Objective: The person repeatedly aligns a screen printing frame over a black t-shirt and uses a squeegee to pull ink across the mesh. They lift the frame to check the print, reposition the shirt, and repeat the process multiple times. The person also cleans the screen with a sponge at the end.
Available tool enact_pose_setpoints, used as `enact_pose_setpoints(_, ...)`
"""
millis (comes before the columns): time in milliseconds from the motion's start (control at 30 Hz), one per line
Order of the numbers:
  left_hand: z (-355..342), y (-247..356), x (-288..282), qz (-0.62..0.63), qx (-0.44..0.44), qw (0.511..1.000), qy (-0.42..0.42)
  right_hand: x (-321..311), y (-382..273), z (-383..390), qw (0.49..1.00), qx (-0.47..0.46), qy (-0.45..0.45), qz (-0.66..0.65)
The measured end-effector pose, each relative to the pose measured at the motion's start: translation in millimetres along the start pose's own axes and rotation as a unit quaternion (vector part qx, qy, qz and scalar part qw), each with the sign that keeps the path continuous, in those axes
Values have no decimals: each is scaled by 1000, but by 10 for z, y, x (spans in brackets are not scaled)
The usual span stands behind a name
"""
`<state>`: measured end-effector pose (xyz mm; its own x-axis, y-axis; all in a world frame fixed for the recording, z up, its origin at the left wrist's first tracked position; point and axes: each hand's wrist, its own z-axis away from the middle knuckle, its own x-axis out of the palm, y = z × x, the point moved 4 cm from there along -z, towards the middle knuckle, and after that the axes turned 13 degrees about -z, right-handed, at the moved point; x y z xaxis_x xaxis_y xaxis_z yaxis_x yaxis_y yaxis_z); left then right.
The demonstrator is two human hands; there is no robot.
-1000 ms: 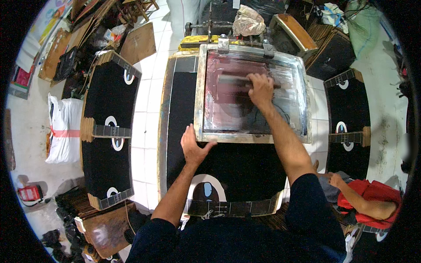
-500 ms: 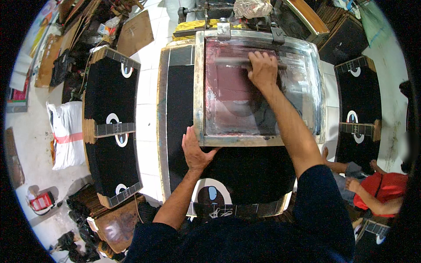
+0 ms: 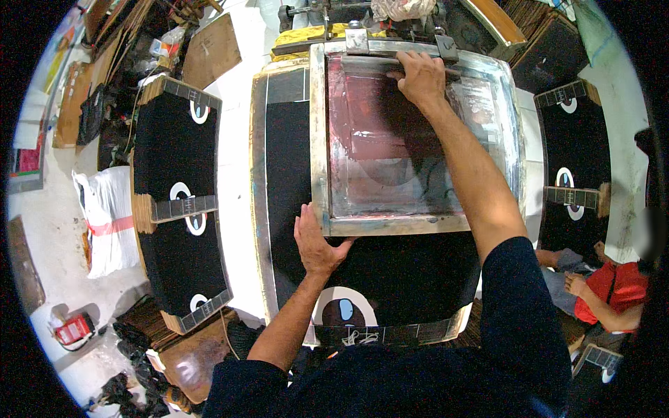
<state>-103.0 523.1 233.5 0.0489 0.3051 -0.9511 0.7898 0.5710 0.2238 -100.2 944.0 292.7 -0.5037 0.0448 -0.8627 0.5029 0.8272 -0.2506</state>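
Pale, paint-stained wood makes up the screen frame (image 3: 319,143), seen in the head view above the middle of a black cloth panel (image 3: 288,160). Its lower left corner is touched by the left hand (image 3: 320,249): the fingers are laid along the outer left side, and the thumb is spread well away from them under the lower edge. By the right hand (image 3: 422,78), with fingers curled and clamped around it, a squeegee (image 3: 373,63) is held near the far end of the mesh (image 3: 380,136), which is streaked dark red and grey. The two hands are well apart.

The squeegee's middle is hidden by the right hand, and part of the mesh is covered by the forearm. The frame's far edge is gripped by two metal clamps (image 3: 357,42). Below the frame, an eye print (image 3: 346,311) is seen on the cloth. The panel is flanked by a left board (image 3: 174,150) and a right board (image 3: 575,150), both black-covered. At the lower right, a person in red (image 3: 612,285) is seen.
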Motion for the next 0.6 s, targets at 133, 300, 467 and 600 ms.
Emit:
enact_pose_setpoints(133,29,3,18,-6,-8,1000,-16,6,-56,179,1000,10,-18,9)
enact_pose_setpoints(300,22,14,12,-5,3,1000,-2,-379,-377,922,999,1,-31,-12)
enact_pose_setpoints(467,30,17,22,-6,4,1000,21,-623,-633,1527,998,15,-32,-50)
enact_pose_setpoints(600,45,5,29,6,3,1000,20,-628,-634,1556,999,4,-15,-44)
